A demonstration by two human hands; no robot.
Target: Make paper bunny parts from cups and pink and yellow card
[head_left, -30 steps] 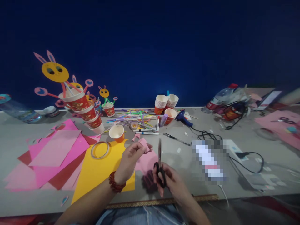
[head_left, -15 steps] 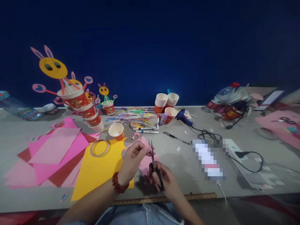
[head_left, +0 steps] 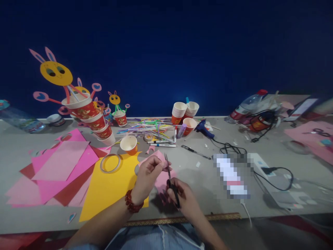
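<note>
My right hand [head_left: 183, 196] is wrapped round the handles of a pair of black-handled scissors [head_left: 169, 172], whose blades point up and away from me and look nearly closed. My left hand [head_left: 149, 173], with a red bead bracelet [head_left: 132, 202] on its wrist, pinches a small piece of paper beside the blades. The fingers mostly hide that piece, so its shape is unclear. Beneath both hands lies pink paper [head_left: 161, 180], partly over a yellow sheet [head_left: 104, 194]. A roll of tape [head_left: 110, 163] rests on the yellow sheet.
Pink and red sheets [head_left: 62, 161] are piled at left, behind them stacked cups [head_left: 85, 110] with a paper rabbit. Straws [head_left: 145, 126], markers [head_left: 162, 145], a white cup [head_left: 129, 144] and a blue glue gun [head_left: 204, 129] lie beyond. A pen [head_left: 195, 151] and cables [head_left: 231, 149] lie to the right.
The scissor blades, spread apart half a second ago, have come together beside the left fingers. My left hand keeps almost the same place.
</note>
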